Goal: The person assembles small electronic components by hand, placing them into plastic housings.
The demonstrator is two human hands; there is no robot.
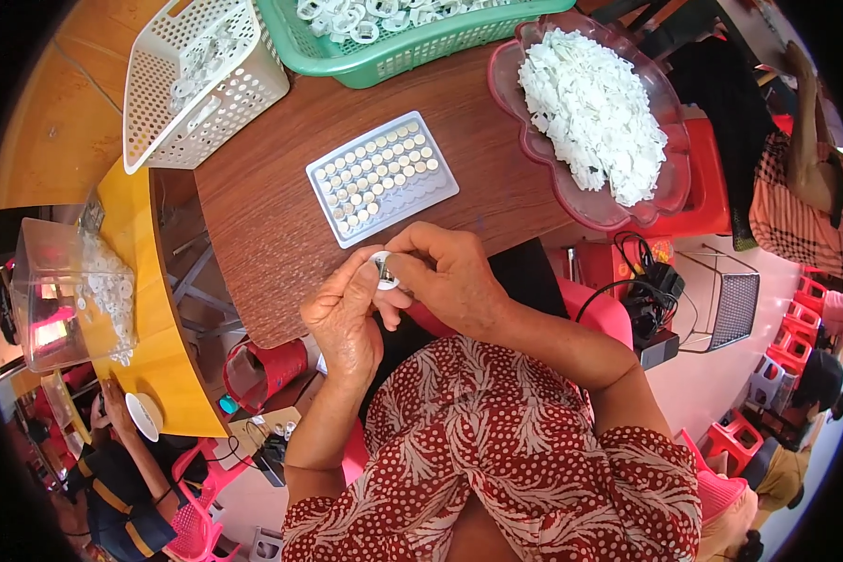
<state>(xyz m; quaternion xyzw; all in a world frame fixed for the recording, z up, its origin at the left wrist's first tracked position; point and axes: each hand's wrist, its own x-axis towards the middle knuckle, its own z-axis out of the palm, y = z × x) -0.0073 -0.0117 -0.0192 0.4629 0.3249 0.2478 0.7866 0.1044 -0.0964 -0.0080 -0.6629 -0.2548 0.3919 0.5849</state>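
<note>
Pinching a small white ring-shaped part [383, 272] between the fingertips of both hands, just above the near edge of the brown wooden counter [272, 215]. Left hand [347, 314] curling closed around the part from below, thumb and forefinger pressing on its left side; right hand [450, 276] folding over from the right, fingers bent tight and gripping the same part, with a small dark metallic bit showing at its middle. Lying just beyond the hands on the counter, a pale grey tray [381, 176] holding rows of small round silvery discs, most of its pockets filled. Sitting further right, a pink scalloped bowl [670, 201] heaped with white flakes or chips, overhanging the counter's right edge. Standing at the far edge, a green plastic basket [365, 61] carrying white rings, and left of it a white perforated basket [244, 89] tilting on its side with a few white pieces inside. Resting on a yellow ledge [155, 318] to the left, a clear plastic box [42, 281] with more white rings spilling beside it. Wearing a red patterned garment with white dots and leaf shapes, forearms coming up from the lower edge. Sitting at the right rim, another person in a checked top [796, 215], well apart from the hands.
</note>
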